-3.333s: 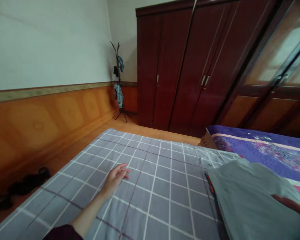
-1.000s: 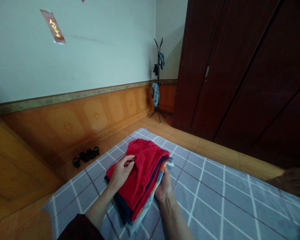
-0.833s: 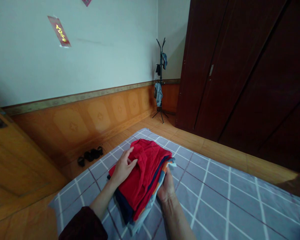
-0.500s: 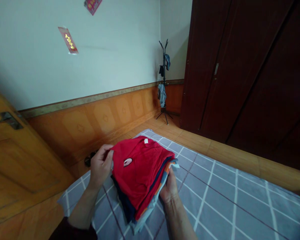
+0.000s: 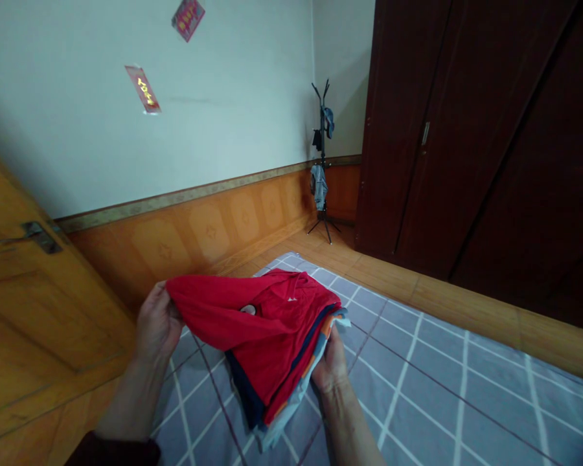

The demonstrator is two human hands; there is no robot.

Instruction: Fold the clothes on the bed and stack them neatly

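Observation:
A red shirt (image 5: 272,323) tops a stack of folded clothes (image 5: 298,385) that shows navy, orange and pale blue layers along its edge. My left hand (image 5: 159,323) pinches a corner of the red shirt and holds it stretched out to the left, raised off the stack. On the opposite side, my right hand (image 5: 331,366) grips the stack from below at its right edge. Its fingertips are hidden under the cloth. A small white tag and a pale printed patch show on the red cloth.
Beneath the clothes is a bed with a grey checked sheet (image 5: 432,375). A wooden door (image 5: 34,310) stands at the left. Beyond the bed are a black coat stand (image 5: 323,149) with a cap and clothing on it, and a dark wardrobe (image 5: 466,142).
My left hand has moved left, drawing the red shirt's corner out from the stack into a stretched flap. My right hand stays at the stack's edge. The view has shifted slightly.

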